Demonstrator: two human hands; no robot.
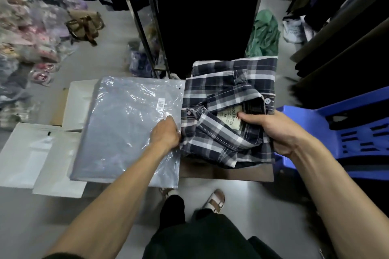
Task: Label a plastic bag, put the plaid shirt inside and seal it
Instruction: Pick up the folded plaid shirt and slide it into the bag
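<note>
Nearest the camera are the person's dark trousers (202, 235) and a foot in a tan sandal (215, 201) on the grey floor (31, 216). Both bare forearms reach forward from there.

The left hand (166, 134) has its fingers (169, 121) closed on the right edge of a clear plastic bag (128, 126), pinching the film. The bag lies flat to the left of those fingers, on top of white boxes (42, 162), and a small barcode label (161, 104) is stuck on it just beyond the left fingers.

The right hand (271, 130) grips the folded plaid shirt (227, 109) at the collar, its fingers (245, 116) curled shut on the cloth with the tips pressed at the neck tag (230, 119), which reads HOLLISTER and M. The shirt lies just right of the left fingers, touching the bag's edge, outside the bag; it rests on a brown counter (227, 171) whose surface shows beneath its near hem.

To the right of the right fingers stands a blue plastic chair (336, 130). Beyond the shirt lie a green garment (264, 35) and a dark rack of hanging clothes (202, 17). Far left of the left fingers, packets of bagged goods (27, 33) lie heaped on the floor, with a brown bag (85, 26) beside them.
</note>
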